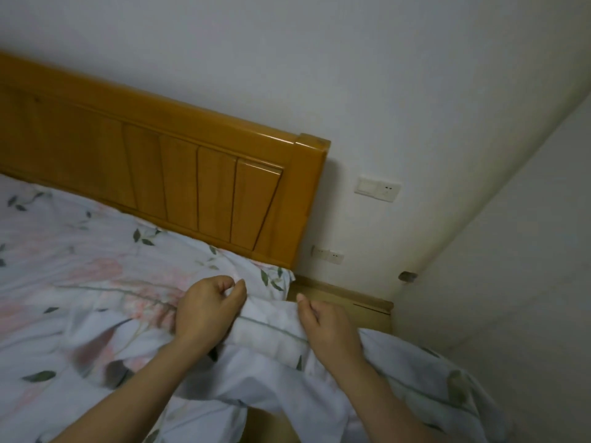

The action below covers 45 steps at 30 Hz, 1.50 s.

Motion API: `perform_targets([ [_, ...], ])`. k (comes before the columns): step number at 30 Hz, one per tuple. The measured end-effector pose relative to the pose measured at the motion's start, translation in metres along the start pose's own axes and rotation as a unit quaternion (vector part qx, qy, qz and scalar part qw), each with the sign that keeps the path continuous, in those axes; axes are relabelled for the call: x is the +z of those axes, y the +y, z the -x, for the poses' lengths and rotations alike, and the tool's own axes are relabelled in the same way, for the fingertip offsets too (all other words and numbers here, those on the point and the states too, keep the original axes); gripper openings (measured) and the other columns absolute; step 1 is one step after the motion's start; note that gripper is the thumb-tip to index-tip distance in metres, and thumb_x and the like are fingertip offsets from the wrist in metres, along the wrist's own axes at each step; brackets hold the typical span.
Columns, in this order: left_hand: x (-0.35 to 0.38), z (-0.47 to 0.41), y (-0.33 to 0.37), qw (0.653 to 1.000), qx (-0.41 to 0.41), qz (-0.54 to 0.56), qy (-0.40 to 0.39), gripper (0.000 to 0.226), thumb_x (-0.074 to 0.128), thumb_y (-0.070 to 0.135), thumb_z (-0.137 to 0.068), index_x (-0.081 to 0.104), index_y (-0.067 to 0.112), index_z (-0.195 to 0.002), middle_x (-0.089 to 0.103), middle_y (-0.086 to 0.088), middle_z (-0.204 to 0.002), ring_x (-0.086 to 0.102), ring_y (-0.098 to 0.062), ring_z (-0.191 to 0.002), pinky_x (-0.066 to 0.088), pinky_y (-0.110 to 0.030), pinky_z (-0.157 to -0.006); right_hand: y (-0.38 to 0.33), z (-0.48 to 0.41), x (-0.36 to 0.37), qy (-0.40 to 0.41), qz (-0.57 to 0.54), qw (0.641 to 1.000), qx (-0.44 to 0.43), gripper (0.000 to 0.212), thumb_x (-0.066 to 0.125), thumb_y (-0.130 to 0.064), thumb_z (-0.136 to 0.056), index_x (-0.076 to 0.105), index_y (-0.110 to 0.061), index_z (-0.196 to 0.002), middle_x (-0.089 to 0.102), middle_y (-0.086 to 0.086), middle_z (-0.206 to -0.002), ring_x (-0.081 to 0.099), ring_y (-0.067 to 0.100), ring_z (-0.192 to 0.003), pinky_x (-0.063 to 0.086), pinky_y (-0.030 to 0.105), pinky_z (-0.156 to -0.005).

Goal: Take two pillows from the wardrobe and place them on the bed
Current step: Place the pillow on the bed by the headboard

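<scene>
A floral pillow (271, 334) is held at the corner of the bed (48, 231), just below the end of the wooden headboard (179, 174). Its piped border is gripped from both sides. The left hand (208, 311) is curled over the edge, with thumb and forefinger closed on the cloth. The right hand (329, 330) is wrapped round the same edge, thumb raised on top. Part of the pillow's cover hangs off the bed side, towards the person.

The step in hand is judged to be the placing of a pillow at the head of the bed. Whether another pillow already lies there cannot be told, since the same floral print covers the bedding. The wardrobe is not in view.

For the next move, the pillow would need to be drawn fully onto the mattress, its long edge laid against the headboard, and the overhanging cloth brought up before both grips are released.
</scene>
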State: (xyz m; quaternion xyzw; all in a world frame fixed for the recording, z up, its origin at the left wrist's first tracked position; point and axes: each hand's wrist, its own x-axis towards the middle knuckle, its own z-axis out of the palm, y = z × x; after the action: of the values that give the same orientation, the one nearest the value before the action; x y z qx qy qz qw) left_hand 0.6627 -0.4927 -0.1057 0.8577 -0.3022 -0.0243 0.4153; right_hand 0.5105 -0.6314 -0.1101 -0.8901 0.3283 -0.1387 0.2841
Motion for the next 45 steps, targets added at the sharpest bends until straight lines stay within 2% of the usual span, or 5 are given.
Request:
perform_targets([
  [7,0.025,-0.046,-0.002,0.996,-0.070,-0.024,0.056,0.048,0.055,0.033,-0.086,0.031,0.016,-0.047,0.033,-0.003,-0.042,0.047,-0.026,-0.044,0.036,-0.034,-0.046,0.019,-0.090,0.010,-0.043,-0.004,0.995,-0.086,0.056,0.032,-0.052,-0.094,0.057,-0.015,-0.062,0.057,0.001,-0.060,0.055,0.016,-0.058,0.039,0.033,-0.051],
  [23,0.045,-0.100,-0.050,0.963,-0.224,-0.056,0.136,0.050,0.054,0.034,-0.089,0.032,0.018,-0.047,0.036,-0.004,-0.041,0.044,-0.020,-0.041,0.031,-0.031,-0.044,0.003,-0.221,0.065,-0.194,0.015,0.961,-0.196,0.050,0.038,-0.050,-0.094,0.034,-0.026,-0.049,0.034,-0.008,-0.047,0.037,0.011,-0.049,0.030,0.034,-0.050],
  [29,0.032,-0.122,-0.087,0.957,-0.247,-0.061,0.139,0.049,0.053,0.035,-0.089,0.029,0.016,-0.051,0.031,-0.004,-0.043,0.043,-0.025,-0.042,0.029,-0.032,-0.044,-0.026,-0.245,0.095,-0.219,0.038,0.950,-0.218,0.050,0.039,-0.045,-0.095,0.035,-0.025,-0.050,0.034,-0.008,-0.046,0.035,0.006,-0.045,0.019,0.023,-0.043],
  [34,0.029,-0.137,-0.113,0.949,-0.275,-0.068,0.135,0.049,0.051,0.038,-0.090,0.040,0.004,-0.056,0.045,-0.016,-0.048,0.048,-0.026,-0.045,0.039,-0.037,-0.046,-0.036,-0.267,0.120,-0.256,0.046,0.941,-0.218,0.051,0.036,-0.047,-0.095,0.034,-0.025,-0.050,0.035,-0.006,-0.047,0.037,0.009,-0.048,0.020,0.029,-0.045],
  [45,0.043,-0.198,-0.155,0.925,-0.328,-0.116,0.151,0.047,0.057,0.033,-0.088,0.036,0.017,-0.049,0.040,-0.005,-0.045,0.047,-0.023,-0.047,0.034,-0.033,-0.047,-0.047,-0.337,0.171,-0.313,0.042,0.926,-0.207,0.048,0.035,-0.046,-0.096,0.042,-0.021,-0.056,0.048,-0.004,-0.055,0.041,0.010,-0.052,0.023,0.028,-0.046],
])
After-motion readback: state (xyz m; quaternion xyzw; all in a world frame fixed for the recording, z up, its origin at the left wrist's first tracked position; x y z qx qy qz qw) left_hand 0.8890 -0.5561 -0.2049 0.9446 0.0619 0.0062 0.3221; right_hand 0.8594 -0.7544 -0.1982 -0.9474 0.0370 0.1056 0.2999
